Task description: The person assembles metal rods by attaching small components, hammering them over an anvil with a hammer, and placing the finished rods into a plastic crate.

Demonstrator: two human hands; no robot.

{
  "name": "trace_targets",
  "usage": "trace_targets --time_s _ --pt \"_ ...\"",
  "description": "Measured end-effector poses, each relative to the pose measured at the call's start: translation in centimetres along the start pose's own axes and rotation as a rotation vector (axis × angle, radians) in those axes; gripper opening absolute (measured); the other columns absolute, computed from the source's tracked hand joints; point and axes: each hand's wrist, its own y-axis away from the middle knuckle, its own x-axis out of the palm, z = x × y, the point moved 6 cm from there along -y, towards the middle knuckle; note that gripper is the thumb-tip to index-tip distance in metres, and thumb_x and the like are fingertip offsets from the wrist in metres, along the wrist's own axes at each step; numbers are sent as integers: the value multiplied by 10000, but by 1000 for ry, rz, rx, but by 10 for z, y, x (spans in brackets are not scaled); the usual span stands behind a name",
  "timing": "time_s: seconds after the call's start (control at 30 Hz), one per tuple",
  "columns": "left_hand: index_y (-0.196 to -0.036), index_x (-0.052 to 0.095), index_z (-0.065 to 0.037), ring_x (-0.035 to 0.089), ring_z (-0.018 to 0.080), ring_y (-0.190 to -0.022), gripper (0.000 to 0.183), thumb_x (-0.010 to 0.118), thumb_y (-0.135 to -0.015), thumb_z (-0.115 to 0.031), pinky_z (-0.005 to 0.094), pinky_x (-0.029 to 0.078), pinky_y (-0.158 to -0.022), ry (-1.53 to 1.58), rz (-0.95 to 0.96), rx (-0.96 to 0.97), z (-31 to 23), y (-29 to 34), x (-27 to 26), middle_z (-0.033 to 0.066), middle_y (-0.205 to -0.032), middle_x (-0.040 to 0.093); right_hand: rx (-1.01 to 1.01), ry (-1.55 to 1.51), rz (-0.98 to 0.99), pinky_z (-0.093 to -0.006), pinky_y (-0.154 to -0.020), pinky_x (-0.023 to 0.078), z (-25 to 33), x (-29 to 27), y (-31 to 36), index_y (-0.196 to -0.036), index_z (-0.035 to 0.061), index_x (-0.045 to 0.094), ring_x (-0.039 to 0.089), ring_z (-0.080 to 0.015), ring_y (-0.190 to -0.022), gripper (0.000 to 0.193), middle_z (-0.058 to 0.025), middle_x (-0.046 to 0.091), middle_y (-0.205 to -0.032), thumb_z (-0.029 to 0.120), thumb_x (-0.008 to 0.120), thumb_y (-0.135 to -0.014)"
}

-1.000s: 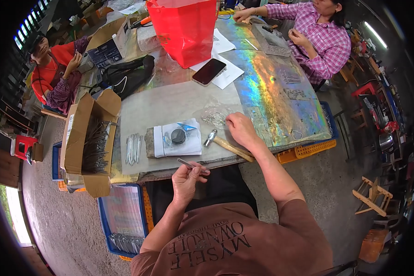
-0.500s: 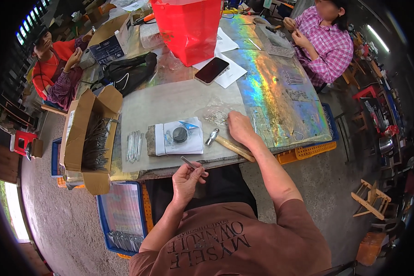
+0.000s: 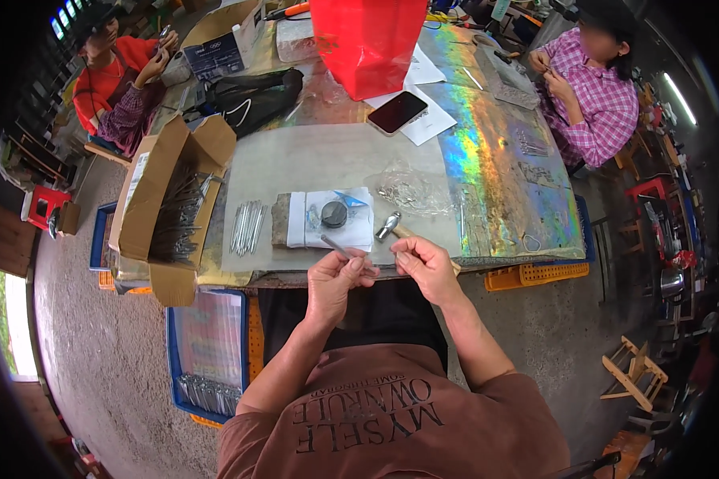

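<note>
My left hand [image 3: 337, 286] is closed at the table's front edge, pinching a thin grey metal rod [image 3: 332, 243] whose end sticks up past the fingers. Close by on its right, my right hand [image 3: 428, 271] has thumb and fingertips pressed together. Whatever sits in that pinch is too small to make out. A ball-peen hammer [image 3: 389, 224] lies just beyond the right hand, its wooden handle partly hidden by it. Ahead of my left hand is a block wrapped in white paper [image 3: 315, 227], bearing a dark round disc [image 3: 334, 213]. Small silvery pieces [image 3: 399, 188] lie on clear plastic behind the hammer.
Slim metal rods [image 3: 249, 227] lie left of the block, beside an open cardboard box [image 3: 140, 199] of similar rods. Farther back are a phone [image 3: 397, 112], a red bag [image 3: 367, 48] and a black bag [image 3: 256, 100]. Two people sit across the table, left and right.
My right hand has come back from the small silvery pieces to beside my left hand, its fingertips now pinched. The left hand still holds the rod. The whole view has shifted slightly.
</note>
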Motion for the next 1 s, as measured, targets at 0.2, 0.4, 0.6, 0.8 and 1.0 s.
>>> trace_targets --time_s 0.2,0.4,0.6,0.8,1.0 --pt "-941 534 4 611 187 -715 146 535 -837 -99 250 514 -600 204 -27 31 -2 0 -2 95 -812 597 -53 -102 47 -185 -569 403 4 27 8 -946 26 464 462 -46 -638 114 8 503 -745 43 506 -842" --pt "-908 552 -2 588 141 -673 131 553 -830 -108 244 503 -597 232 -42 34 -4 4 -1 79 -799 594 -27 -84 46 -182 -554 389 3 34 9 -915 40 441 454 -52 -624 105 12 476 -729 33 511 -837" --pt "-892 547 -4 586 143 -664 123 548 -834 -112 242 496 -595 224 -16 34 -3 6 -2 87 -803 596 -7 -132 10 -181 -546 390 2 37 11 -898 45 434 455 -50 -615 99 9 478 -726 29 511 -837" --pt "-894 548 -4 580 137 -671 118 539 -839 -108 231 481 -581 266 -49 29 3 7 -3 91 -807 601 -23 -165 -42 -184 -539 393 -3 37 12 -909 49 427 459 -50 -613 124 6 482 -712 20 518 -829" --pt "-892 555 -10 565 116 -668 105 529 -844 -99 208 430 -553 171 -38 151 5 10 -3 79 -824 610 -28 -307 -118 -190 -553 405 -8 42 12 -933 44 417 473 -55 -622 143 -11 508 -719 28 517 -833"
